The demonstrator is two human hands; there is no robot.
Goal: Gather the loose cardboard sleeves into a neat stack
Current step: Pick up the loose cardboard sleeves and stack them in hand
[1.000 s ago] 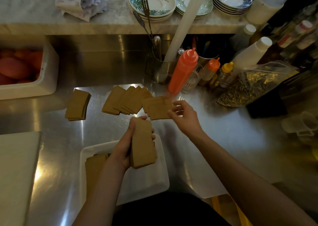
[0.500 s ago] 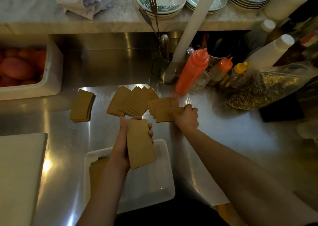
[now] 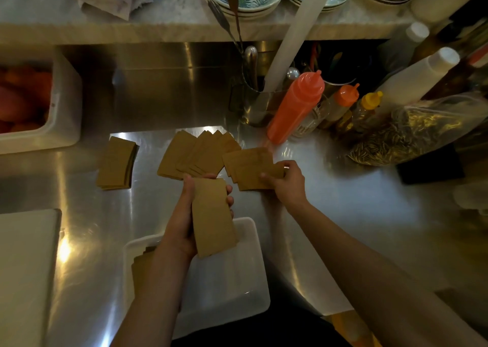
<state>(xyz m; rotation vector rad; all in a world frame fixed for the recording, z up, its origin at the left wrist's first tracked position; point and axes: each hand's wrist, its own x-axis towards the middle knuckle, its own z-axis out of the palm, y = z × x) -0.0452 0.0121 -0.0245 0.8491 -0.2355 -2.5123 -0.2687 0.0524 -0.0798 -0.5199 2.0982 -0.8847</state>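
Note:
My left hand (image 3: 182, 222) grips a stack of brown cardboard sleeves (image 3: 212, 221) upright above a white tray (image 3: 237, 288). My right hand (image 3: 289, 181) pinches the right edge of a small pile of sleeves (image 3: 249, 165) lying on the steel counter. A fanned row of sleeves (image 3: 195, 155) lies just left of that pile. Farther left sits a separate short stack (image 3: 116, 163). More sleeves (image 3: 141, 262) lie in the tray's left side, partly hidden by my left forearm.
An orange squeeze bottle (image 3: 293, 108), smaller bottles (image 3: 343, 103) and a utensil holder (image 3: 261, 103) stand just behind the sleeves. A bag of seeds (image 3: 412, 132) lies at right, a white bin of red produce (image 3: 34, 103) at left, a white board (image 3: 23, 275) at front left.
My right hand reached onto the right-hand pile and closed on its edge. The left hand kept holding its stack nearly still.

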